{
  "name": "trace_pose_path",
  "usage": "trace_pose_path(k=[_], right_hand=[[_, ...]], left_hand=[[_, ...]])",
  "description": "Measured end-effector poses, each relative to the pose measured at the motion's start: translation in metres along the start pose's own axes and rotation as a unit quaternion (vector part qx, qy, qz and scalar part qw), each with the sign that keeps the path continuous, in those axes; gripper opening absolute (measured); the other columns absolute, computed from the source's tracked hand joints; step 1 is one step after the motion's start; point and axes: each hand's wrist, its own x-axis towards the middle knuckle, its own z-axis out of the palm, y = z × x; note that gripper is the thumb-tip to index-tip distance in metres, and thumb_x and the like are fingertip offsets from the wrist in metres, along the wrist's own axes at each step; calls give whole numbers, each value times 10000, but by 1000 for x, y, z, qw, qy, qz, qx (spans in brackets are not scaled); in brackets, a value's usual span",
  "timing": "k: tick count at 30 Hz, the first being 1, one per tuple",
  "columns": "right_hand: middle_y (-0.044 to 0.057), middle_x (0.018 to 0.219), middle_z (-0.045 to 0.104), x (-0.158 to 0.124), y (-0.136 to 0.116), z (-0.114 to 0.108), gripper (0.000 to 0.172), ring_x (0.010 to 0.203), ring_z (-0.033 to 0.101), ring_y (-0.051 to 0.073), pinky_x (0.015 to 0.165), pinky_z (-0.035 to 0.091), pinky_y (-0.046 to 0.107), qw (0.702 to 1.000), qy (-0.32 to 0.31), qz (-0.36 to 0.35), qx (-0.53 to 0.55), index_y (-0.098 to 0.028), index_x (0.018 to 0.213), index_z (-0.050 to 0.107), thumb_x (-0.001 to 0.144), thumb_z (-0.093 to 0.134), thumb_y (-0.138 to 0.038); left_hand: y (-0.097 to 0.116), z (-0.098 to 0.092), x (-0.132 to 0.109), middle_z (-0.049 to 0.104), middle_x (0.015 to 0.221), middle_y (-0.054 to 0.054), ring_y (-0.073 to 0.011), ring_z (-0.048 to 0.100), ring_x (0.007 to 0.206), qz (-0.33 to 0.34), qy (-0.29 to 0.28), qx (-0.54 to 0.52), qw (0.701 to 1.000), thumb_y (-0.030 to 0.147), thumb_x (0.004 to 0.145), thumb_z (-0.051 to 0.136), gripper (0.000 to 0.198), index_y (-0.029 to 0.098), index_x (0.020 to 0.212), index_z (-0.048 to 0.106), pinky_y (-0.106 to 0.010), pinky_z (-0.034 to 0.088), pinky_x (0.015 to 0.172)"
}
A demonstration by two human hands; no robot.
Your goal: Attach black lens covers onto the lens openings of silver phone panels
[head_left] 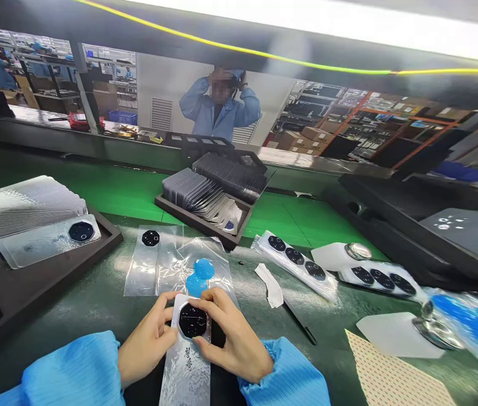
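A silvery phone back cover with dark brush lettering lies in front of me, its lower end cut off by the picture's edge. On its upper part sits a black octagonal camera lens plate. My left hand grips the cover's left edge between thumb and fingers. With thumb and forefinger at the lens plate's rim, my right hand is closed on that plate. Just beyond my fingers, round blue film pieces rest on clear plastic bags, along with another black lens plate.
Stacked covers fill a dark tray at left; another tray of covers stands at the back. To the right are bagged lens plates, black tweezers beside a white scrap, metal-topped bottles and a dotted sheet.
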Motion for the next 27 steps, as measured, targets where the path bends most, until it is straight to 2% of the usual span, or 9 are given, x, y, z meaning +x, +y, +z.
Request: trace_pose_path(k=[9, 15, 21, 27], right_hand=[[63, 1038, 468, 0, 1, 0, 617, 953, 479, 230, 806, 458, 390, 1000, -6, 2, 3, -235, 1271, 472, 700, 613, -49], [66, 1040, 465, 0, 3, 1, 623, 948, 479, 229, 800, 465, 388, 1000, -6, -4, -1, -234, 1278, 463, 700, 622, -64], [62, 1024, 469, 0, 1, 0, 645, 923, 482, 219, 772, 471, 365, 1000, -9, -4, -2, -227, 1282, 475, 687, 644, -46], [68, 1033, 474, -1, 3, -2, 685, 902, 495, 211, 753, 491, 351, 1000, -16, -15, -21, -232, 1308, 471, 703, 733, -48]], left_hand=[[0, 0, 0, 618, 1104, -75, -107, 559, 638, 2, -3, -10, 1000, 296, 881, 594, 616, 267, 1412, 282, -257, 415, 616], [-2, -1, -1, 617, 1125, -77, -143, 606, 723, 4, -6, -7, 1000, 298, 896, 578, 603, 274, 1420, 278, -285, 451, 678], [-2, -1, -1, 623, 1139, -76, -138, 597, 725, 6, -2, 12, 1000, 304, 907, 564, 611, 277, 1441, 268, -293, 462, 716], [-1, -3, -3, 590, 1280, -79, -203, 627, 938, 12, -10, 62, 998, 301, 944, 490, 528, 280, 1433, 293, -349, 474, 879]])
